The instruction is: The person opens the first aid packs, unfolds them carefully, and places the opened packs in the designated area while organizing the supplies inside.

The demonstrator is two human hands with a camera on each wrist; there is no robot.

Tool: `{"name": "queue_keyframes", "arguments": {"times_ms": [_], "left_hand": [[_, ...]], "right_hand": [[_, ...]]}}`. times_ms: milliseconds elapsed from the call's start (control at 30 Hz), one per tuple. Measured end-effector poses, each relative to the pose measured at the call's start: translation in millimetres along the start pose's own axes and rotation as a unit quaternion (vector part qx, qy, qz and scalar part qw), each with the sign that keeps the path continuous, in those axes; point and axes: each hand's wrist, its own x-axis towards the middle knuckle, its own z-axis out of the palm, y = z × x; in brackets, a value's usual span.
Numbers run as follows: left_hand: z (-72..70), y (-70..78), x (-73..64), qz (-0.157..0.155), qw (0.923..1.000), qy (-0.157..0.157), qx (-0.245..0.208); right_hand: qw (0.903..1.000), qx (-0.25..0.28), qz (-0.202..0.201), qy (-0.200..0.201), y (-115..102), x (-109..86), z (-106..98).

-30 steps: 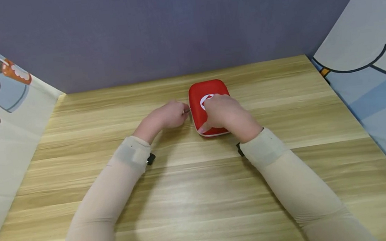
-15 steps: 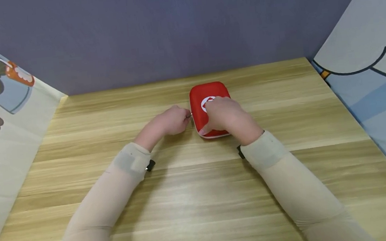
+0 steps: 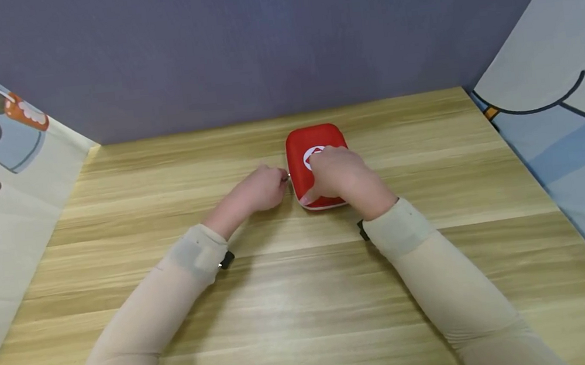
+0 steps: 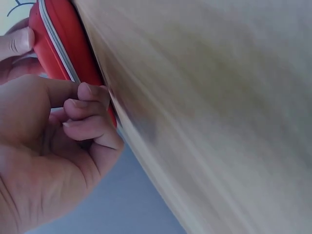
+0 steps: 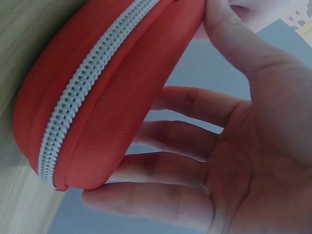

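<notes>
Case (image 3: 297, 150): long axis toward surface's far edge (image 3: 188, 141). Left hand (image 3: 265, 188) pinches left-side zipper pull (image 3: 289, 176); right hand's (image 3: 343, 173) fingers spread atop.

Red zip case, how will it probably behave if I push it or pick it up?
The red zip case will probably feel fairly stiff: its domed shell shows no obvious dent under the right hand. Lying flat on the table, it seems unlikely to roll or tip. Weight is hard to guess, as its inside is hidden.
</notes>
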Motion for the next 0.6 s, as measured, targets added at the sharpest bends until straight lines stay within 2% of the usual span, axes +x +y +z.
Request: {"name": "queue_keyframes", "arguments": {"times_ms": [333, 600], "left_hand": [[3.4, 6.7, -8.9, -0.012, 0.9999, 0.003, -0.003], [4.9, 6.8, -17.9, -0.012, 0.9991, -0.004, -0.041]], "right_hand": [[1.0000, -0.002, 0.000, 0.006, 0, 0.4, -1], [0.9999, -0.004, -0.007, 0.011, 0, -1.8, -1]]}}
